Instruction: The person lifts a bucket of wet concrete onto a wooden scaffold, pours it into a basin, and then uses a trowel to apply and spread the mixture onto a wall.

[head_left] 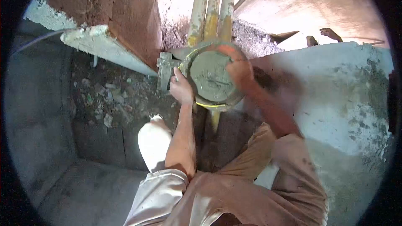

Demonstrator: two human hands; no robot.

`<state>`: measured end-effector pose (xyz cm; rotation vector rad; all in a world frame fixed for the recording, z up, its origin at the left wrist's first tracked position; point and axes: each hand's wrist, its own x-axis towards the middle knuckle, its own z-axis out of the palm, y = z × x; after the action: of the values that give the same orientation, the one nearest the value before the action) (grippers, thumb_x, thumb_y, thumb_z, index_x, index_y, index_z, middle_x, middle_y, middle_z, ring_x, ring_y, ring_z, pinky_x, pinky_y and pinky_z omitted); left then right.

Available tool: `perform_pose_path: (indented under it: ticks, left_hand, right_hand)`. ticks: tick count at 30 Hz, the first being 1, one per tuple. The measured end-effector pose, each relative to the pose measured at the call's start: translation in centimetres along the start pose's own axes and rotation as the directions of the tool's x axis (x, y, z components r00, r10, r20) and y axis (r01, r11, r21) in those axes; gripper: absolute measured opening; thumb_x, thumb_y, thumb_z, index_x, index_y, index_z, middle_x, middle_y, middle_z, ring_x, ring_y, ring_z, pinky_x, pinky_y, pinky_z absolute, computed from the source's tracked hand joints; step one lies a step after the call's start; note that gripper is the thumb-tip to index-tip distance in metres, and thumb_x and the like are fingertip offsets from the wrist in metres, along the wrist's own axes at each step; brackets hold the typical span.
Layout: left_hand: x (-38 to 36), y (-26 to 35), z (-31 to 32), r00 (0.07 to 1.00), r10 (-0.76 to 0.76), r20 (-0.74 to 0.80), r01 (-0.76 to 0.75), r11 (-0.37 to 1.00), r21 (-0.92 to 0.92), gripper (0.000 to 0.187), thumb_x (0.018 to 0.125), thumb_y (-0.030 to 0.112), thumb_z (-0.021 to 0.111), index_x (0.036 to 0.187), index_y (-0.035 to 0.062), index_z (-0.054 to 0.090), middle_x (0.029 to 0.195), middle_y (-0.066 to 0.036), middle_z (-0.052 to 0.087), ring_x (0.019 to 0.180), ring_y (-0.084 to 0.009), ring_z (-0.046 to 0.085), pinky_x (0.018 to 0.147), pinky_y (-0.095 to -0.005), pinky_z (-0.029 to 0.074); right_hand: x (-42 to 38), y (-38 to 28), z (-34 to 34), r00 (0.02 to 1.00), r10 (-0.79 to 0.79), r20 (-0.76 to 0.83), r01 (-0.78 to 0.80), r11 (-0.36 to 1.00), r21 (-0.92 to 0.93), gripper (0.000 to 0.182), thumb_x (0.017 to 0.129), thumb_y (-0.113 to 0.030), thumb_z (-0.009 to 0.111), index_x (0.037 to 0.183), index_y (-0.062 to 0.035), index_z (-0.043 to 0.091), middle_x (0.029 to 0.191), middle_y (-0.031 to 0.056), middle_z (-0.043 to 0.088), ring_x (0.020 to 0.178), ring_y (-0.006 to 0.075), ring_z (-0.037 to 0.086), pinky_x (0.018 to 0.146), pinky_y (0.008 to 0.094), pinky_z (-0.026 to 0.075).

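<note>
A round pan (211, 105) with a worn yellow rim is in front of me, and grey wet cement (209, 75) fills it. My left hand (182, 89) grips the pan's left side, thumb raised along the rim. Over the right part of the pan, my right hand (240, 73) is closed in a fist. A reddish-orange patch shows by its fingers at the far rim; blur hides whether it belongs to something held. Long yellow-stained poles (212, 16) extend away behind the pan.
A wooden board (134, 12) with a cement-crusted edge stands at the left. Rubble (106, 100) litters the ground below it. To the right lies a pale cement-smeared slab (331, 88). Another person's hand (331, 34) shows beyond it, near a large board (310, 4).
</note>
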<state>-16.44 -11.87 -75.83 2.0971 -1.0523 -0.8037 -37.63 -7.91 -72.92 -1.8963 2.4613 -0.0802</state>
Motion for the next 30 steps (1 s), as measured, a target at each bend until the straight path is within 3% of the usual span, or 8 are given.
perform_pose_path:
  ticks: [2,5,10,12,14,20,24,30]
  left_hand:
    - [1.2,0.5,0.7,0.998,-0.055,0.042,0.057,0.996,-0.062,0.07,0.091,0.058,0.045,0.085,-0.0081,0.067,0.079,-0.033,0.062,0.078,-0.0477,0.06,0.074,-0.052,0.043]
    - [0.7,-0.2,0.4,0.991,-0.1,0.085,0.107,0.991,-0.083,0.072,0.09,0.061,0.045,0.084,-0.0073,0.067,0.078,-0.032,0.063,0.077,-0.0475,0.06,0.075,-0.052,0.043]
    - [-0.3,0.5,-1.2,0.986,-0.111,0.121,0.113,0.993,-0.01,0.074,0.088,0.062,0.045,0.092,-0.0087,0.067,0.084,-0.033,0.063,0.083,-0.0482,0.061,0.077,-0.0543,0.045]
    - [0.3,-0.1,-0.7,0.985,-0.12,0.123,0.124,0.992,-0.027,0.077,0.088,0.063,0.045,0.097,-0.0096,0.067,0.088,-0.033,0.063,0.086,-0.0478,0.061,0.08,-0.0531,0.045]
    - [-0.1,-0.2,-0.4,0.989,-0.129,0.072,0.13,0.991,-0.012,0.078,0.088,0.063,0.044,0.1,-0.0106,0.066,0.092,-0.033,0.063,0.089,-0.0479,0.06,0.082,-0.0522,0.045]
    - [0.1,-0.4,-0.2,0.988,-0.14,0.059,0.143,0.989,-0.047,0.08,0.087,0.065,0.045,0.102,-0.0119,0.065,0.091,-0.034,0.063,0.091,-0.0472,0.061,0.084,-0.0506,0.045]
    - [0.3,-0.8,0.6,0.983,-0.162,0.086,0.168,0.983,-0.07,0.08,0.086,0.064,0.046,0.101,-0.0124,0.065,0.089,-0.033,0.064,0.089,-0.0453,0.062,0.083,-0.0493,0.045]
    - [0.0,0.0,-0.3,0.991,-0.131,0.037,0.133,0.99,-0.049,0.078,0.087,0.063,0.048,0.099,-0.0125,0.065,0.087,-0.033,0.064,0.084,-0.0451,0.063,0.08,-0.0492,0.047]
  right_hand:
    - [-2.9,-4.4,-4.1,0.934,-0.222,0.281,0.293,0.926,-0.24,0.014,0.08,-0.017,0.061,0.084,-0.0069,0.07,0.072,0.0119,0.067,0.067,0.0262,0.068,0.06,0.0449,0.053]
    - [-9.1,-5.4,-4.7,0.989,-0.076,0.128,0.095,0.985,-0.146,0.017,0.08,-0.014,0.06,0.092,-0.0061,0.069,0.072,0.0136,0.066,0.066,0.0262,0.067,0.057,0.0418,0.053]
    - [-12.9,-5.4,-11.0,0.947,0.044,0.318,-0.013,0.995,-0.1,0.026,0.087,-0.014,0.052,0.109,-0.0033,0.06,0.069,0.0135,0.062,0.061,0.0302,0.065,0.049,0.0432,0.05]
    - [-12.5,-3.5,-15.0,0.886,-0.253,0.388,0.379,0.877,-0.294,0.026,0.083,-0.013,0.057,0.108,-0.0074,0.061,0.072,0.0116,0.063,0.062,0.0257,0.065,0.053,0.0427,0.052]
    - [-9.3,-3.3,-20.9,0.804,-0.285,0.521,0.438,0.877,-0.196,0.021,0.083,-0.015,0.057,0.103,-0.0093,0.061,0.073,0.01,0.063,0.063,0.0252,0.065,0.052,0.0417,0.051]
    - [-0.2,0.0,-11.5,0.951,-0.295,0.091,0.308,0.921,-0.238,0.015,0.077,-0.013,0.061,0.09,-0.0099,0.068,0.063,0.0064,0.063,0.063,0.0222,0.066,0.052,0.0394,0.05]
    - [-1.3,-7.2,-5.8,0.881,-0.427,0.206,0.473,0.815,-0.335,0.011,0.071,-0.009,0.063,0.062,-0.0121,0.069,0.065,0.0047,0.066,0.062,0.0211,0.065,0.048,0.037,0.048]
    - [-10.1,-5.0,-8.0,0.88,-0.453,0.145,0.468,0.771,-0.431,0.015,0.073,-0.011,0.063,0.087,-0.0067,0.067,0.062,0.0019,0.061,0.061,0.0201,0.063,0.049,0.0365,0.048]
